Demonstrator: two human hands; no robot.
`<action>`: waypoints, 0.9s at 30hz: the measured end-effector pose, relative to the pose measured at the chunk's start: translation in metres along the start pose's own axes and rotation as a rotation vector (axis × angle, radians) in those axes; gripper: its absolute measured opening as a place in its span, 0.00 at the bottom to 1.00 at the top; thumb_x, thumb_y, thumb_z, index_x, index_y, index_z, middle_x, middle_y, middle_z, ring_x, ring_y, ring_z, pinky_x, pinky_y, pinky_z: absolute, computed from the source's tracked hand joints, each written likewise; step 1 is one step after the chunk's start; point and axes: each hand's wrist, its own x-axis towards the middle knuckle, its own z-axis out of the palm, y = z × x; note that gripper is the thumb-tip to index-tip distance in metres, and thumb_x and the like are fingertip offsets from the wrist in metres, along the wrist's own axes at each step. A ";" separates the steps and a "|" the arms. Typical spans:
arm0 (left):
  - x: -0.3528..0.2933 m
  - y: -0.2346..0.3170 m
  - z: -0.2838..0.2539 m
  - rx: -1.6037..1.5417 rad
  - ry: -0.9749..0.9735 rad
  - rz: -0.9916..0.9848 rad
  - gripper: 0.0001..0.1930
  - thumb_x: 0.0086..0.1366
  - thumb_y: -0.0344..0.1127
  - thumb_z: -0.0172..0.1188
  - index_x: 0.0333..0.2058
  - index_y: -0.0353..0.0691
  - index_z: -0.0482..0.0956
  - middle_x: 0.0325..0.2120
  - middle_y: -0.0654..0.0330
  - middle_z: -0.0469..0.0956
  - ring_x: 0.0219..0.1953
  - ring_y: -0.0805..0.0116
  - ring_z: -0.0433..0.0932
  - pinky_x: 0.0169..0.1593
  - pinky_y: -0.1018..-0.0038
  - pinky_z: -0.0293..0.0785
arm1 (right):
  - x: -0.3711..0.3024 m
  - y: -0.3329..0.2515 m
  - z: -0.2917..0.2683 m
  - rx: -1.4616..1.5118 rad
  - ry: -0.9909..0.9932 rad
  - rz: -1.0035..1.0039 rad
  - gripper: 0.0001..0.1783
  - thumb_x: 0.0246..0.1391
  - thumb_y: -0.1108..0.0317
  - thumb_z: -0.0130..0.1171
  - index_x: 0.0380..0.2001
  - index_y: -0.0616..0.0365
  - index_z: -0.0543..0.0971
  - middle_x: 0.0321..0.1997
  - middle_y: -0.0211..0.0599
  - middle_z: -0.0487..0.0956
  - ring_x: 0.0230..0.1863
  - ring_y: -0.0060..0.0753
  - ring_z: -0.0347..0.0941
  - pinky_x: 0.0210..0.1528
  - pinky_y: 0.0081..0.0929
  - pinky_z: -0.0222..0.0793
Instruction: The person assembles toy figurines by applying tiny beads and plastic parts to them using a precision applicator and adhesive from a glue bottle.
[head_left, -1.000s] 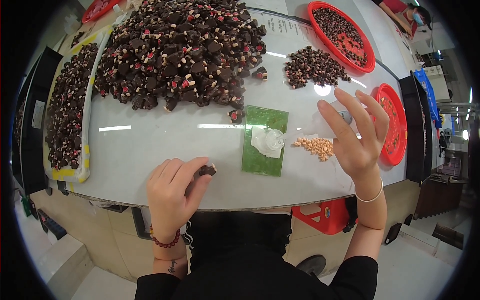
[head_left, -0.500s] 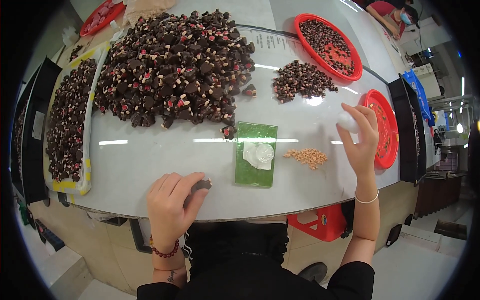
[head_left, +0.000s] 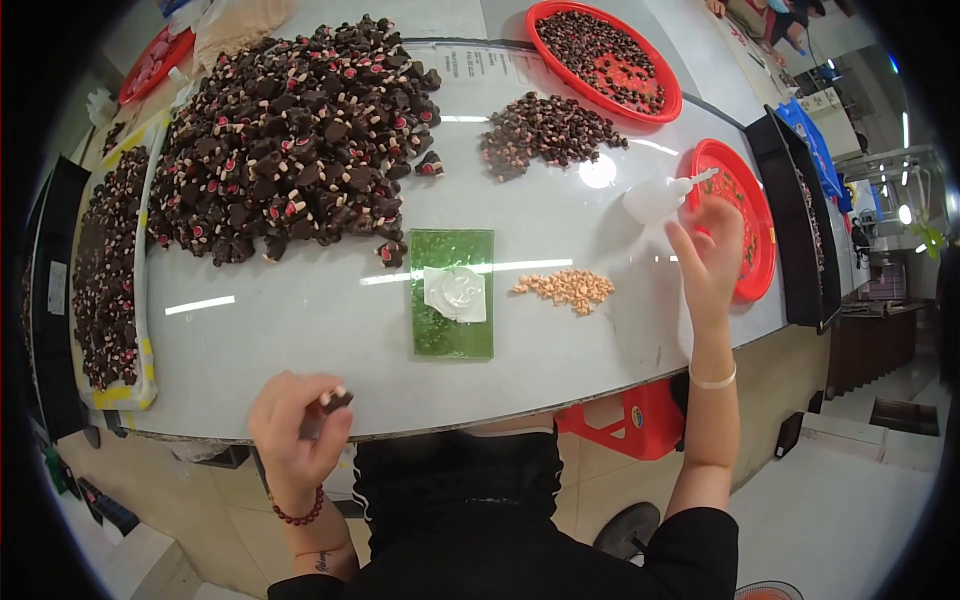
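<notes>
My left hand is at the table's near edge, fingers closed on a small dark brown part. My right hand is raised over the right side of the white table, fingers apart, holding nothing, just beside a white squeeze bottle lying on its side. Between the hands lies a green mat with a clear round lid on it. A small heap of tan pieces sits right of the mat.
A large heap of dark parts with pink and cream bits fills the far left. A smaller dark heap lies far centre. Red trays stand far and right. Black trays flank the edges. A red stool is below.
My right hand has moved right and away, toward the white bottle and red tray. My left hand with the dark part has drawn back to the table's near edge.
</notes>
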 end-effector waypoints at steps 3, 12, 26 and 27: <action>-0.015 0.002 -0.002 -0.383 0.078 -0.131 0.09 0.47 0.25 0.58 0.30 0.35 0.75 0.21 0.60 0.73 0.21 0.75 0.68 0.24 0.80 0.63 | -0.033 -0.020 -0.024 -0.103 -0.145 0.009 0.15 0.44 0.75 0.64 0.37 0.60 0.75 0.34 0.33 0.74 0.36 0.24 0.70 0.34 0.20 0.65; 0.007 0.038 0.037 -0.987 -0.232 -0.124 0.12 0.47 0.25 0.56 0.33 0.33 0.80 0.27 0.55 0.77 0.24 0.73 0.73 0.28 0.80 0.68 | -0.062 -0.044 0.012 -0.313 -0.290 -0.172 0.12 0.39 0.79 0.63 0.33 0.60 0.80 0.33 0.35 0.76 0.33 0.34 0.69 0.35 0.28 0.66; 0.015 0.050 0.054 -0.974 -0.369 -0.142 0.09 0.51 0.25 0.58 0.34 0.35 0.78 0.26 0.61 0.74 0.25 0.74 0.70 0.29 0.81 0.65 | -0.085 -0.092 0.014 0.456 -0.161 0.149 0.07 0.36 0.78 0.64 0.25 0.58 0.81 0.27 0.33 0.75 0.30 0.31 0.67 0.35 0.24 0.63; 0.017 0.049 0.055 -0.961 -0.445 -0.105 0.09 0.52 0.25 0.60 0.34 0.36 0.78 0.26 0.62 0.73 0.25 0.75 0.69 0.28 0.82 0.64 | -0.092 -0.100 0.020 0.461 -0.167 0.156 0.07 0.36 0.78 0.64 0.25 0.58 0.81 0.27 0.33 0.75 0.30 0.31 0.67 0.35 0.24 0.63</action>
